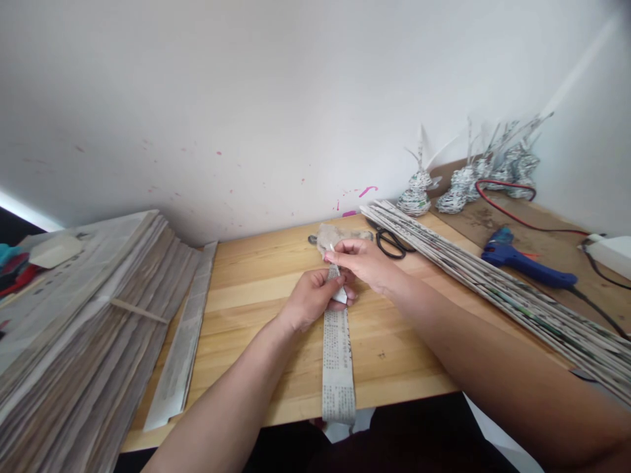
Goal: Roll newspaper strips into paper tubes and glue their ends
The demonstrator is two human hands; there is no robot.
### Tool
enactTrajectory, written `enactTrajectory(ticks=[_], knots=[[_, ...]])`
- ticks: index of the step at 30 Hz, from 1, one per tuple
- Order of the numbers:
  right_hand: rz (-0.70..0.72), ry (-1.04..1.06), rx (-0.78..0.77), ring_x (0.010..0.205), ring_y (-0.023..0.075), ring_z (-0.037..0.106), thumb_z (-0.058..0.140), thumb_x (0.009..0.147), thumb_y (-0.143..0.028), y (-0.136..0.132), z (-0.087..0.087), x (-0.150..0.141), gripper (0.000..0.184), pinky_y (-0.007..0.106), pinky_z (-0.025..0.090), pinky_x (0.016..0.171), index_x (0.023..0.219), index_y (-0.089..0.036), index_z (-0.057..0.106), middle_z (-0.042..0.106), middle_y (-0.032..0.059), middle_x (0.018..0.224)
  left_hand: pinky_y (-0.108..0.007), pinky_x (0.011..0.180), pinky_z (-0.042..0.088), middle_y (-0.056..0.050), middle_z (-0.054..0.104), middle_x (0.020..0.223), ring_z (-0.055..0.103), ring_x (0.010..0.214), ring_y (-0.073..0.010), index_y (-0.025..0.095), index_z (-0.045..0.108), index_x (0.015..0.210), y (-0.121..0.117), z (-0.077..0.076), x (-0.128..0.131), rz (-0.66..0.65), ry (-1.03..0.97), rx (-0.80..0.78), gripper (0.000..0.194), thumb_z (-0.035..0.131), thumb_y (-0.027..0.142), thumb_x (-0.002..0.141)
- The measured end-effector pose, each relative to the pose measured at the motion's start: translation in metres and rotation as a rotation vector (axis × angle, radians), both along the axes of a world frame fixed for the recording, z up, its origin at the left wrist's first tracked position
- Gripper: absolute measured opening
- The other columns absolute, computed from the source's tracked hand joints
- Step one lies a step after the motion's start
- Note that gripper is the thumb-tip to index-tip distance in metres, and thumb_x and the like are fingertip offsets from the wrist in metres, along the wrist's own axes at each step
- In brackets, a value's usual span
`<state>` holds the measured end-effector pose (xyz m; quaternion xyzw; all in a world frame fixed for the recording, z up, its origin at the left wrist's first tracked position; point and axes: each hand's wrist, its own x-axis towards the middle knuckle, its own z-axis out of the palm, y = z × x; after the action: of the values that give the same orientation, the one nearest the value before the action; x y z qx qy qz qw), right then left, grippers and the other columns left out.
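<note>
A long newspaper strip runs toward me over the table's front edge, its far end narrowed and folded or rolled between my hands. My left hand is closed on the strip, thumb on top. Just beyond and to the right, my right hand pinches the narrow tip. Behind the fingers lies a crumpled beige cloth or bag, partly hidden. Black-handled scissors rest to the right of my right hand, their blades partly under a bundle of thin rolled paper sticks.
Stacked newspaper fills the left side, beside a small pile of cut strips. At right are a blue glue gun, a red cable and a white box. Several woven paper figures stand along the wall.
</note>
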<state>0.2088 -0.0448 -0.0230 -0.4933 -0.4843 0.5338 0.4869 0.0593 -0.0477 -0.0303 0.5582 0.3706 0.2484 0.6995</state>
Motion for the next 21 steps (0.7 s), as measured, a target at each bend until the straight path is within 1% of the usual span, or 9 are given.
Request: enactTrajectory(ticks=[3, 6, 8, 10, 13, 16, 21], knots=[[0.006, -0.021, 0.016, 0.041, 0.0076, 0.046, 0.069, 0.077, -0.040, 0.0002, -0.0003, 0.0001, 0.023, 0.020, 0.035, 0.040, 0.076, -0.017, 0.064, 0.050, -0.0039, 0.050, -0.024, 0.063, 0.051, -0.008, 0.070, 0.074, 0.065, 0.068, -0.0144, 0.013, 0.065, 0.080, 0.0014, 0.0001, -0.0007, -0.001, 0.031, 0.007, 0.026, 0.064, 0.039, 0.081], [0.022, 0.015, -0.027, 0.041, 0.0085, 0.046, 0.064, 0.080, -0.041, 0.0012, -0.0007, -0.0009, 0.024, 0.021, 0.034, 0.040, 0.082, -0.017, 0.067, 0.050, -0.0032, 0.050, -0.024, 0.061, 0.050, -0.006, 0.070, 0.072, 0.065, 0.065, -0.0136, 0.013, 0.065, 0.082, 0.0017, 0.0013, -0.0013, -0.001, 0.044, -0.004, 0.024, 0.064, 0.037, 0.082], [0.016, 0.052, -0.045, 0.041, 0.0086, 0.046, 0.062, 0.082, -0.042, 0.0017, 0.0005, -0.0013, 0.026, 0.021, 0.033, 0.040, 0.084, -0.016, 0.067, 0.049, -0.0030, 0.050, -0.024, 0.061, 0.050, -0.006, 0.069, 0.072, 0.065, 0.065, -0.0140, 0.013, 0.066, 0.084, 0.0016, 0.0017, -0.0014, 0.011, 0.044, -0.012, 0.023, 0.064, 0.036, 0.082], [-0.004, 0.048, -0.031, 0.044, 0.0089, 0.048, 0.059, 0.083, -0.046, 0.0017, 0.0026, -0.0003, 0.030, 0.021, 0.035, 0.041, 0.084, -0.016, 0.067, 0.052, -0.0018, 0.054, -0.024, 0.061, 0.050, -0.006, 0.069, 0.072, 0.065, 0.066, -0.0143, 0.013, 0.067, 0.087, 0.0016, 0.0017, -0.0011, 0.030, 0.039, -0.022, 0.024, 0.065, 0.036, 0.081], [-0.023, -0.077, 0.026, 0.054, 0.0102, 0.054, 0.066, 0.077, -0.050, 0.0010, 0.0043, 0.0037, 0.034, 0.021, 0.041, 0.046, 0.078, -0.016, 0.066, 0.059, 0.0004, 0.063, -0.023, 0.061, 0.050, -0.006, 0.069, 0.072, 0.065, 0.066, -0.0139, 0.011, 0.068, 0.093, 0.0021, 0.0016, -0.0007, 0.061, 0.030, -0.027, 0.027, 0.065, 0.036, 0.081], [-0.011, -0.187, 0.050, 0.057, 0.0117, 0.058, 0.075, 0.068, -0.046, 0.0005, 0.0029, 0.0068, 0.033, 0.023, 0.046, 0.052, 0.073, -0.016, 0.064, 0.063, 0.0013, 0.064, -0.023, 0.061, 0.051, -0.007, 0.068, 0.071, 0.065, 0.065, -0.0136, 0.009, 0.068, 0.095, 0.0029, 0.0020, -0.0007, 0.084, 0.019, -0.022, 0.028, 0.065, 0.034, 0.081], [-0.048, -0.185, 0.035, 0.054, 0.0112, 0.058, 0.074, 0.071, -0.037, 0.0004, 0.0031, 0.0043, 0.024, 0.023, 0.047, 0.051, 0.069, -0.015, 0.064, 0.062, 0.0005, 0.060, -0.023, 0.062, 0.051, -0.007, 0.069, 0.072, 0.065, 0.066, -0.0138, 0.008, 0.068, 0.095, 0.0035, 0.0024, -0.0004, 0.096, 0.017, -0.042, 0.029, 0.066, 0.034, 0.081]])
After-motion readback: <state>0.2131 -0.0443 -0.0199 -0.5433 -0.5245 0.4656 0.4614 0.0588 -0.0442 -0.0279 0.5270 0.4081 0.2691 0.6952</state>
